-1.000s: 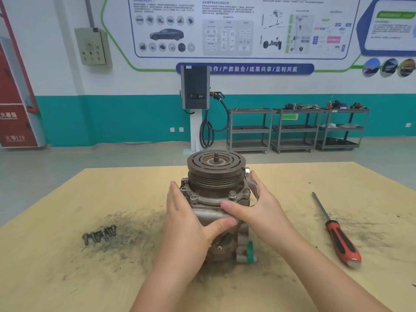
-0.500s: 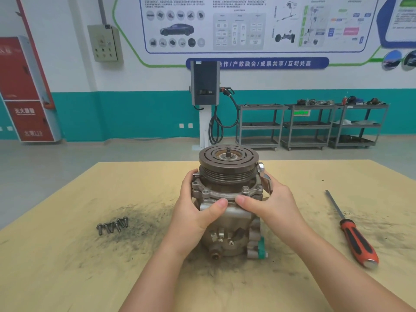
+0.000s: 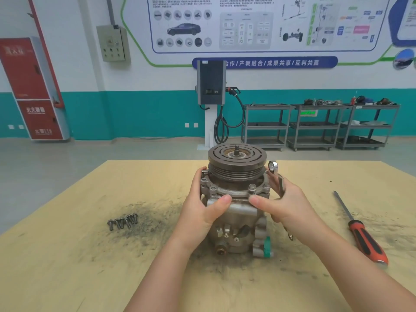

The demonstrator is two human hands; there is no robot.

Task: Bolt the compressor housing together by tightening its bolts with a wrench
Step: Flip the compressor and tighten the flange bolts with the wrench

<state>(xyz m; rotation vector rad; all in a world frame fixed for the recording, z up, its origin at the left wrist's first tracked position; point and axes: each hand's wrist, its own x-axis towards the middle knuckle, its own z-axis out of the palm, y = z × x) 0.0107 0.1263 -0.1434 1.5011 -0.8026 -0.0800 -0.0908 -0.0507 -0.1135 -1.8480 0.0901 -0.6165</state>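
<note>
The grey metal compressor [image 3: 236, 224] stands upright on the table, its ribbed pulley [image 3: 236, 162] on top. Bolt heads sit in the flange below the pulley, one at the front right [image 3: 252, 188]. My left hand [image 3: 202, 212] grips the housing's left side, thumb laid across the front. My right hand [image 3: 286, 206] holds the right side, thumb on the front, with a silver ring wrench [image 3: 276, 176] tucked in the palm. The wrench's ring end sticks up beside the pulley, off any bolt.
Several loose bolts [image 3: 122, 222] lie on the dirty patch to the left. A red-handled screwdriver [image 3: 362, 235] lies to the right. The yellow table [image 3: 67, 266] reaches to the near edge. Grey shelf carts [image 3: 319, 127] and a charging post [image 3: 211, 86] stand far behind.
My head has turned, so the scene sits further right and lower in view. Both hands have shifted their hold slightly on the compressor, and the wrench's ring end now shows beside the pulley.
</note>
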